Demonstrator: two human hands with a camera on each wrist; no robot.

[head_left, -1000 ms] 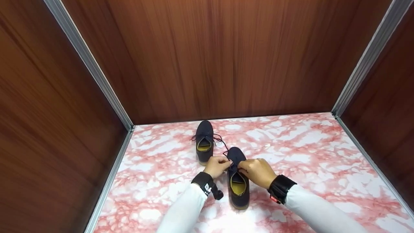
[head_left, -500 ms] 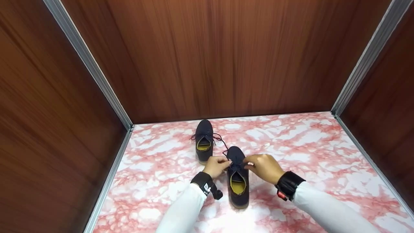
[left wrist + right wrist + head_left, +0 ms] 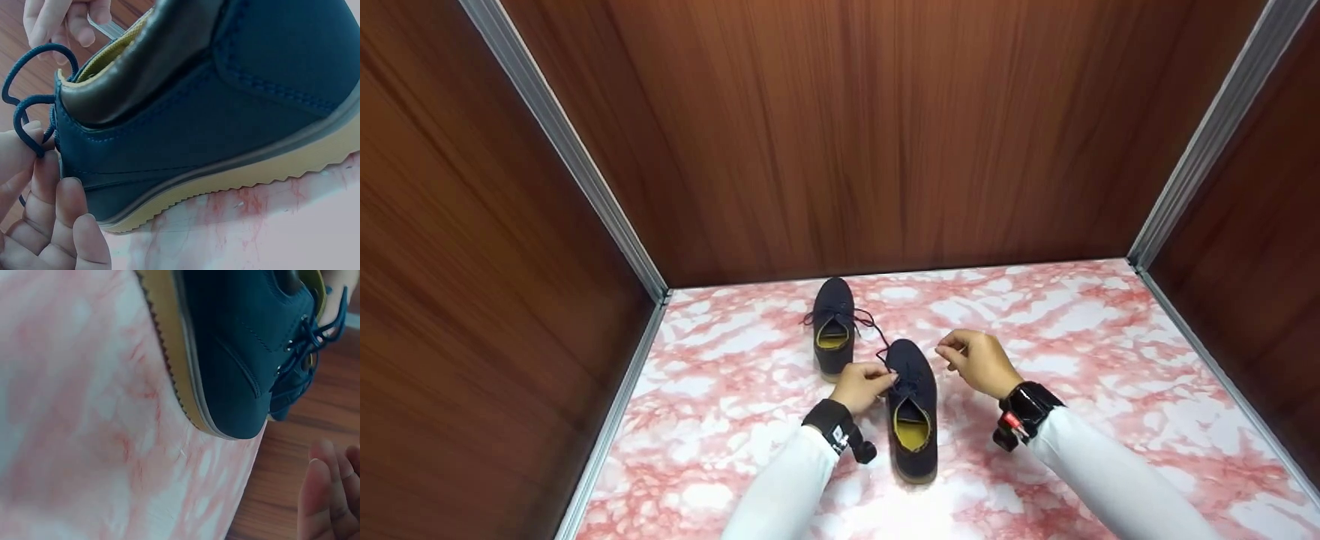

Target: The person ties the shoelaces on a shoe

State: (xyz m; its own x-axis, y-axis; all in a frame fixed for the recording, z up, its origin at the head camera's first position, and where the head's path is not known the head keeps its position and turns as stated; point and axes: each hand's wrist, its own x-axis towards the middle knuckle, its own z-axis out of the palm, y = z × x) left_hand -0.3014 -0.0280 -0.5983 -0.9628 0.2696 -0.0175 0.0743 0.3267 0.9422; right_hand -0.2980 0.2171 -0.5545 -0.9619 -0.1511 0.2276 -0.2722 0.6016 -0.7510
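A dark navy lace-up shoe (image 3: pixel 916 461) with yellow lining stands upright in front of the person, toe pointing away. My left hand (image 3: pixel 861 385) is at its left side, thumb and forefinger pinching a loop of the dark shoelace (image 3: pixel 35 99) in the left wrist view. My right hand (image 3: pixel 981 366) hovers to the right of the shoe, apart from it. Its fingers (image 3: pixel 319 492) are loosely bent in the right wrist view, and no lace shows between them. The second navy shoe (image 3: pixel 834 296) stands farther back to the left, its lace bow spread out.
A loose lace (image 3: pixel 871 322) trails between the two shoes. Underneath is a red-and-white marbled tabletop (image 3: pixel 1065 352). Wood-grain panels (image 3: pixel 840 135) with grey metal corner strips (image 3: pixel 607 195) enclose it at the back and sides.
My right hand has left the laces on the near shoe and moved up and to the right. My left hand and both shoes have stayed almost in place.
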